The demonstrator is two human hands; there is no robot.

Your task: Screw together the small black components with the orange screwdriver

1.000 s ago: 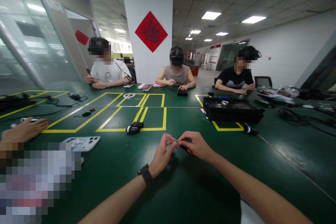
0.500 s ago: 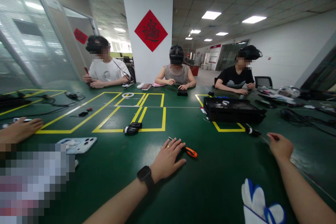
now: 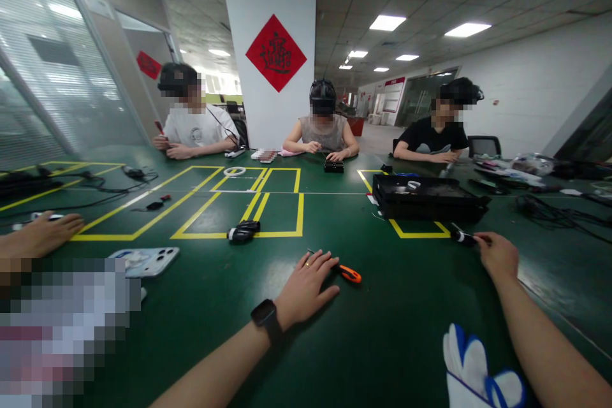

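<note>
My left hand (image 3: 310, 280) lies flat, fingers stretched out, over an orange-and-black screwdriver (image 3: 350, 274) on the green table (image 3: 382, 331). The screwdriver's thin tip shows beyond my fingers; its middle is hidden under them. At the right, my right hand (image 3: 497, 259) has its fingertips closed on the near end of a small black tool with a white band (image 3: 463, 238), which lies on the table and has a thin shaft pointing away. White-and-blue gloves (image 3: 471, 366) lie below my right hand.
A black open tray-like case (image 3: 425, 201) stands beyond my right hand. A bundled black object (image 3: 243, 231), a phone (image 3: 153, 261) and cables (image 3: 549, 213) lie about. Another person's hand (image 3: 50, 233) rests at left. Several people sit across the table.
My right hand has moved left and slightly up, from apart to the end of the black tool, and its fingers now meet it. My left hand stays on the screwdriver.
</note>
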